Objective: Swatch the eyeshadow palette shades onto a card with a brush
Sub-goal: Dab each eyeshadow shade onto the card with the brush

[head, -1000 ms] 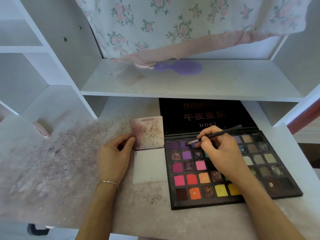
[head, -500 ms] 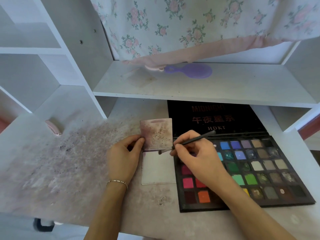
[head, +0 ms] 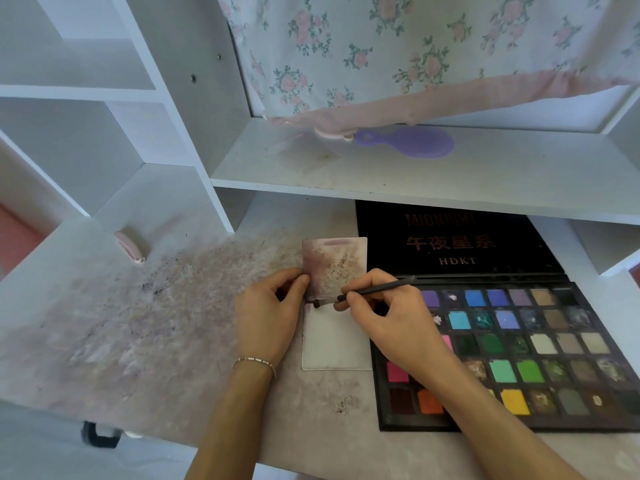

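A large black eyeshadow palette [head: 540, 348] lies open on the desk at the right, its lid [head: 457, 240] leaning back under the shelf. Left of it lies a hinged card: a purple-stained upper half [head: 334, 265] and a pale lower half [head: 334, 344]. My right hand [head: 391, 320] pinches a thin black brush [head: 367, 294], whose tip touches the card's fold near its left edge. My left hand [head: 270, 313] holds the card's left edge with thumb and fingers.
The desk top [head: 156, 323] is dusted with purple powder. A pink object [head: 130, 245] lies at the back left. A white shelf [head: 415, 174] overhangs the desk, bearing a purple hairbrush [head: 408, 142]. Floral cloth [head: 433, 50] hangs behind it.
My right hand lifted the brush off the purple pans and carried it left to the card; the tip now sits at the fold. My left hand stayed on the card.
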Tool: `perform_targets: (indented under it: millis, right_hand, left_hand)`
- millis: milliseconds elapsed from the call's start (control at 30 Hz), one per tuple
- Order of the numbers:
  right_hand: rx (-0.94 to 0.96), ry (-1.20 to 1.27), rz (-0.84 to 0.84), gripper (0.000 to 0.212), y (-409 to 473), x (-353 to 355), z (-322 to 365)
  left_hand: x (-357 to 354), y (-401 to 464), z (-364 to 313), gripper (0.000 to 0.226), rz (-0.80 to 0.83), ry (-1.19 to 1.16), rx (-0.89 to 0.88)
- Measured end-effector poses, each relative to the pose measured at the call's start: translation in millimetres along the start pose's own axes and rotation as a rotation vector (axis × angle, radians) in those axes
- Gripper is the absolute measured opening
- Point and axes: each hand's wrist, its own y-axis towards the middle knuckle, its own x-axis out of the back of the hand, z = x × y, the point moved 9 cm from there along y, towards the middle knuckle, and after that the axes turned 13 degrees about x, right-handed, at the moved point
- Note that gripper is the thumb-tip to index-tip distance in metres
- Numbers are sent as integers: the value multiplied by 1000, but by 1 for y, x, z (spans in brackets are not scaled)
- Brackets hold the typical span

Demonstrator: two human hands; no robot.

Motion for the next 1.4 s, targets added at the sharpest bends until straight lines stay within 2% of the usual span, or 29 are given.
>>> perform_targets:
  millis: [1400]
  right_hand:
    - [-23, -39, 28, 14, 0, -3, -4]
  left_hand:
    - [1, -1, 0, 10, -17, 2, 2]
